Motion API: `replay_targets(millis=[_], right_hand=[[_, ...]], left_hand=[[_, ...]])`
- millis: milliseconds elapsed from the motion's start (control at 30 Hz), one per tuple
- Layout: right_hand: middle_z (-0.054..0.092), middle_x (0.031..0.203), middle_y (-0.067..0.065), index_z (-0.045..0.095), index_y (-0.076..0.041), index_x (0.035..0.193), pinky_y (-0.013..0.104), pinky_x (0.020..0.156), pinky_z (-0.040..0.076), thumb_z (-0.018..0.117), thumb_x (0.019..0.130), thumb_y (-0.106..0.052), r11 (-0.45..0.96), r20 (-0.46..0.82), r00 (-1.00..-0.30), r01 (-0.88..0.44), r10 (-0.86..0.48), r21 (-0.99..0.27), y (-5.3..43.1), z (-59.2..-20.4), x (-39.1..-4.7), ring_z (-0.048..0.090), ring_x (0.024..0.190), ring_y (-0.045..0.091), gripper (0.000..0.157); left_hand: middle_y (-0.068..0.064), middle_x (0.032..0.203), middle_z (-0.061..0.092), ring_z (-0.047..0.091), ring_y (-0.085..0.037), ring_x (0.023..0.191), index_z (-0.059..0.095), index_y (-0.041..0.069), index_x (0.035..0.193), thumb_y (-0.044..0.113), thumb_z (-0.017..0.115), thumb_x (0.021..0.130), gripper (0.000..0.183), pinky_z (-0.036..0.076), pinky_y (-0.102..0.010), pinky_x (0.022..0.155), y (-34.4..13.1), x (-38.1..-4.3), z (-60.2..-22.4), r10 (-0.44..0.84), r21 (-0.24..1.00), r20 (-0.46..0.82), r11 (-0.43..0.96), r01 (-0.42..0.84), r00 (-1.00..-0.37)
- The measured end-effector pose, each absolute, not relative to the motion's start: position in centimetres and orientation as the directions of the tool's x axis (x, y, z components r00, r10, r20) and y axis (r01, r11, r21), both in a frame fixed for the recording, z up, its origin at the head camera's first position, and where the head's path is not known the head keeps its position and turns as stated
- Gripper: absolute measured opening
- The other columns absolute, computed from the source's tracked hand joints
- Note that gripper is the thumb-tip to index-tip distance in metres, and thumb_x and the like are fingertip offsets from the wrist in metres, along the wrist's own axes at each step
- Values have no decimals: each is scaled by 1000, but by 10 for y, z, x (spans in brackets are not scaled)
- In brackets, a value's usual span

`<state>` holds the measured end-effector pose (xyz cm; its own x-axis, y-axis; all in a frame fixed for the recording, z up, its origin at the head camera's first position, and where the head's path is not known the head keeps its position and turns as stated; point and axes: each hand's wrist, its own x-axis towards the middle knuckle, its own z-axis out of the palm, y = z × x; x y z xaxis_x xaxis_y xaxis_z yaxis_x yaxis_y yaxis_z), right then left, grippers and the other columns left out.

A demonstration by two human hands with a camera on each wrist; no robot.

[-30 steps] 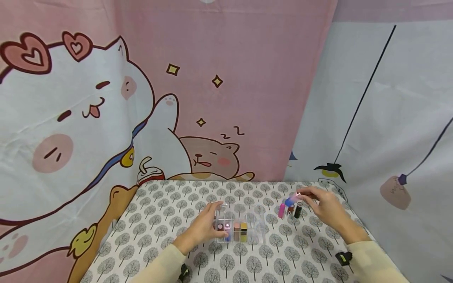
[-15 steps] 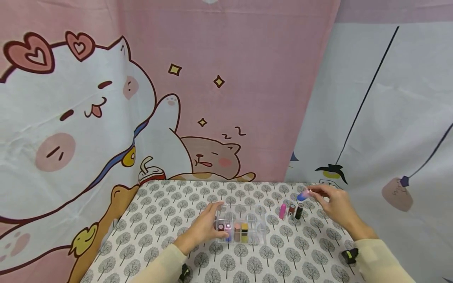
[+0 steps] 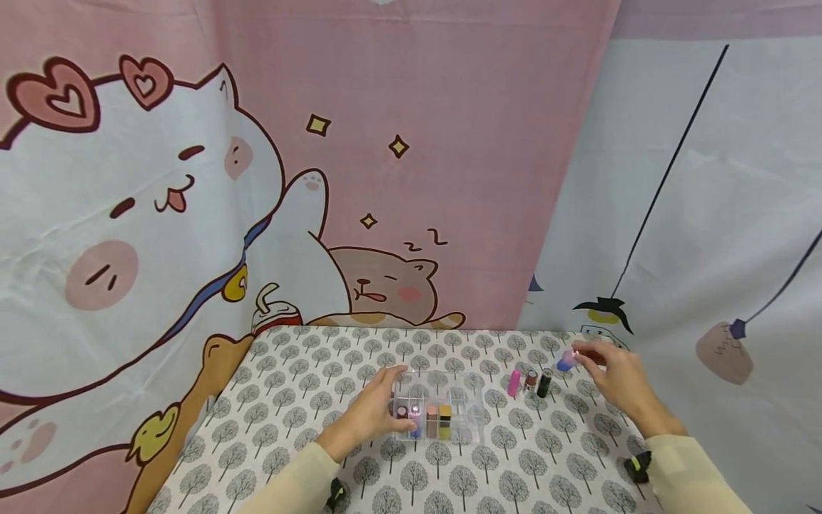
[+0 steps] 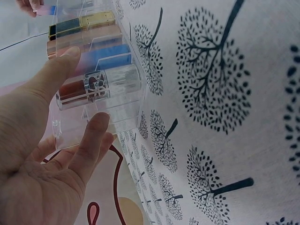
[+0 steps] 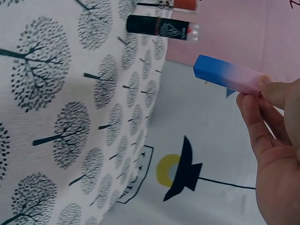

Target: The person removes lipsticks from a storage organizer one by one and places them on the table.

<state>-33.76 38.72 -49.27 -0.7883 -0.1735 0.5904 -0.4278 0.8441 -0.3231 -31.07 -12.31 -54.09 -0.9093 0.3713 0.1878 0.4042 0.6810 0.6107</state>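
My left hand (image 3: 367,415) grips the left end of a clear divided organizer (image 3: 475,415), thumb on the near side. Standing in its near row are a dark red lipstick (image 4: 77,93), a pink-and-blue lipstick (image 4: 112,57), a rose-gold lipstick (image 3: 432,421) and a black-and-gold lipstick (image 3: 444,421). At the right, my right hand (image 3: 618,382) pinches another pink-and-blue lipstick (image 5: 227,74) by its pink end between thumb and fingertips. It is held tilted above the table, blue end pointing left and down in the head view.
Left of my right hand stand a bright pink tube (image 3: 514,383), a clear tube with a reddish-brown top (image 3: 530,381) and a black lipstick (image 3: 544,384). A tree-print cloth (image 3: 295,400) covers the table. Printed curtains (image 3: 488,178) hang behind and at the right.
My right hand has carried the pink-and-blue lipstick to the right, from over the standing tubes to beside the black one. The left hand and organizer stay in place.
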Motion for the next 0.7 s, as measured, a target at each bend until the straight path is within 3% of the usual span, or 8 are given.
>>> replay_targets(millis=[167, 433, 700], right_hand=[[85, 126, 26, 83, -2, 132, 63, 86, 72, 84, 106, -4, 855, 515, -841, -384, -167, -350, 392, -502, -339, 85, 104, 47, 25], [87, 123, 20, 84, -4, 131, 53, 84, 74, 83, 107, -3, 848, 465, -867, -375, -178, -374, 398, -519, -347, 85, 105, 42, 24], [87, 126, 21, 85, -4, 130, 53, 87, 74, 81, 108, -4, 847, 404, -897, -349, -178, -402, 400, -531, -351, 85, 106, 41, 23]], left_hand=[[-19, 168, 59, 73, -36, 132, 41, 16, 178, 38, 109, 80, 122, 67, -61, 115, -123, -311, -540, 371, 614, 189, 678, 405, -909], [-20, 170, 57, 73, -39, 134, 40, 17, 179, 39, 109, 81, 122, 66, -63, 117, -123, -308, -539, 369, 620, 174, 680, 392, -913], [-20, 172, 55, 75, -38, 131, 39, 17, 179, 38, 108, 82, 122, 67, -63, 115, -122, -308, -538, 369, 628, 162, 677, 384, -915]])
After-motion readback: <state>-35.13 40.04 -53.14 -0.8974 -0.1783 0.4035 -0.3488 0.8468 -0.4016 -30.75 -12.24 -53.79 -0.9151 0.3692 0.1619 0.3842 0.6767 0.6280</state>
